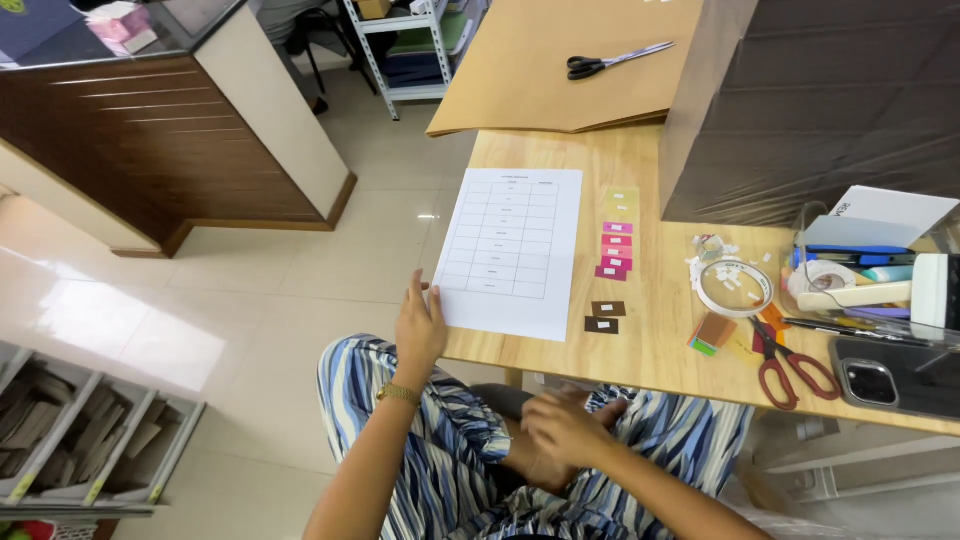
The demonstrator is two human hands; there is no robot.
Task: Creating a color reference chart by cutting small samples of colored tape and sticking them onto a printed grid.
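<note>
Head view, looking down. Left hand (420, 328), centre of frame: fingers together, flat on the near left corner of a printed sheet (511, 250) lying on the wooden tabletop (655, 340). Right hand (563, 428), lower centre: blurred over the lap, holding nothing visible; finger state cannot be told. Right of the sheet: pink labels (615, 250) and two brown ones (605, 316) laid in a column, apparently sorted; the sheet's table looks unfilled. Further right: tape roll (735, 287), red scissors (790, 365), phone (893, 375). Upper frame: cardboard (560, 70) with black scissors (615, 60). Tiled floor, wooden counter upper left.

Black scissors (605, 62) on brown card sheet (540, 75); red-handled scissors (790, 365), smartphone (895, 378), tape roll (735, 287) lay on worktop (655, 340).
</note>
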